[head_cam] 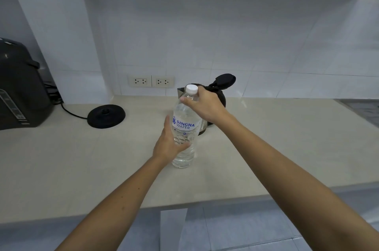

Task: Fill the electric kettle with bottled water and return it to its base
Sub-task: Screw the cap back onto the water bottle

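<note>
Kettle [217, 97] first: in the head view we see it at the centre of the frame, standing on the pale, smooth stone-look counter [266, 148], off its base. Its body is dark on top with a shiny metal band low down, and its round black lid [225, 80] is tipped up and open. Most of the kettle is hidden behind the bottle and our right hand, so we cannot make out its handle.

The water bottle [185, 127] stands upright on the counter just in front of the kettle. It is clear, ribbed plastic with a blue and white label and a white screw cap [192, 88] on top. Our left hand [170, 144] wraps around its lower half, fingers closed on the plastic. Our right hand [205, 105] grips the neck just below the cap, thumb [187, 101] pressed against the shoulder; the cap itself stays uncovered.

The base [106, 116], a flat black disc with a raised stud in the middle, lies well apart at centre left, its black cord [71, 113] running off left. A dark, boxy appliance [18, 90] is cut off at the left edge. Two white sockets [151, 81] sit in the glossy white tiled wall [225, 35] behind.
</note>
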A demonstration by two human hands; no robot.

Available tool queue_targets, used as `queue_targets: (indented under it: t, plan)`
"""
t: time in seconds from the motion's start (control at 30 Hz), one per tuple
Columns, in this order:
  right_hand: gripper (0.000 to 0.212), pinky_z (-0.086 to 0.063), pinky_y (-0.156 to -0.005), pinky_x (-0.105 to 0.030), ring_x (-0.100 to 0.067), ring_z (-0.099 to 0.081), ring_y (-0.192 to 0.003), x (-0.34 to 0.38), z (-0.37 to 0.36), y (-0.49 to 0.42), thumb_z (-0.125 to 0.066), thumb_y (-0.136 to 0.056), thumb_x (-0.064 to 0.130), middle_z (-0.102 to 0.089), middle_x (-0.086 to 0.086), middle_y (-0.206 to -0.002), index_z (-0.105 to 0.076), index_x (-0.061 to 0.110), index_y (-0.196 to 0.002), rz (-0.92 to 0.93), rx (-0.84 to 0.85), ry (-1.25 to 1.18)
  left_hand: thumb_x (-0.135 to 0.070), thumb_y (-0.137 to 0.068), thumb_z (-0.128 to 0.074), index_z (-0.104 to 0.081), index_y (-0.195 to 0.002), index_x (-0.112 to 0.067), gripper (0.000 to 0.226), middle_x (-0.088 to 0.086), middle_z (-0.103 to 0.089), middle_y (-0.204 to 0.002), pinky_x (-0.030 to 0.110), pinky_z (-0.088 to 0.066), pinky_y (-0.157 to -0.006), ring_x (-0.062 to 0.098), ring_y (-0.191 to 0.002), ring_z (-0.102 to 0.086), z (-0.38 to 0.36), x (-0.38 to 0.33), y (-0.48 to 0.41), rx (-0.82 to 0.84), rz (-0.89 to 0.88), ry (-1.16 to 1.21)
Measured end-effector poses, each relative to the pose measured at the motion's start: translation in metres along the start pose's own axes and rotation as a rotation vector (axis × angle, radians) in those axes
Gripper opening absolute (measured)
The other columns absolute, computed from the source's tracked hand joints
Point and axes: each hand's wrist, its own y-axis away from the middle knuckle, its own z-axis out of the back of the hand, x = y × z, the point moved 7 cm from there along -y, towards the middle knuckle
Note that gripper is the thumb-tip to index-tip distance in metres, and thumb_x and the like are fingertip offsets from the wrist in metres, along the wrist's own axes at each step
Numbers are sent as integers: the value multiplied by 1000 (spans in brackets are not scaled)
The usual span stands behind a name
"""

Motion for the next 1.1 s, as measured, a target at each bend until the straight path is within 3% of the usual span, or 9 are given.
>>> queue_targets:
  t: [0.1, 0.17, 0.3, 0.53, 0.7, 0.9, 1.1]
  plan:
    - [50, -38, -80, -26, -11, -48, -99, -3, -5, 0, -61, -87, 49, -60, 6, -110, -55, 15, -124, -28, 5, -126, -30, -75, -79, -14, -149, -20, 99, -1, -44, -145, 33, -42, -100, 22, -129, -47, -8, 8, -2, 94, 9, -23]
    - [43, -41, -82, -26, -10, -53, -99, -7, -5, 0, -62, -87, 47, -66, 6, -111, -61, 17, -119, -37, -45, -258, -29, -77, -78, -25, -144, -18, 86, 0, -50, -139, 31, -42, -98, 22, -126, -49, -11, 11, -2, 119, 16, -35]
    - [37, -41, -76, -21, -7, -58, -95, -10, -8, 4, -64, -87, 42, -66, 9, -100, -65, 17, -115, -42, -152, -392, -30, -77, -77, -35, -135, -15, 74, 1, -55, -132, 29, -42, -95, 22, -122, -51, -13, 18, -1, 110, 24, -12]
    - [42, -52, -88, -40, -13, -65, -96, -17, -13, 2, -59, -82, 56, -72, 7, -93, -68, 20, -102, -51, -263, -347, -31, -74, -81, -42, -130, -17, 70, 0, -62, -119, 27, -43, -88, 21, -111, -57, -15, 25, 0, 94, 37, 64]
    - [38, -52, -88, -40, -13, -66, -96, -28, -2, 1, -61, -85, 51, -73, 6, -96, -68, 20, -106, -60, -286, -390, -33, -64, -87, -55, -117, -18, 63, -8, -63, -96, 25, -45, -81, 12, -92, -56, -11, 17, -2, -2, 30, 18]
    - [37, -53, -88, -47, -12, -69, -91, -63, 31, -16, -61, -74, 59, -74, 9, -88, -69, 29, -94, -77, -273, -464, -42, -60, -87, -60, -118, -27, 66, -7, -72, -103, 29, -53, -86, 15, -98, -66, -41, -12, -20, -7, -35, 8]
    - [28, -52, -90, -47, -13, -69, -91, -100, 99, -45, -64, -83, 45, -74, 6, -88, -70, 22, -99, -5, -274, -423, -36, -67, -83, -59, -121, -26, 60, -10, -71, -108, 31, -53, -90, 9, -101, -66, -100, -75, -56, 5, -145, 102]
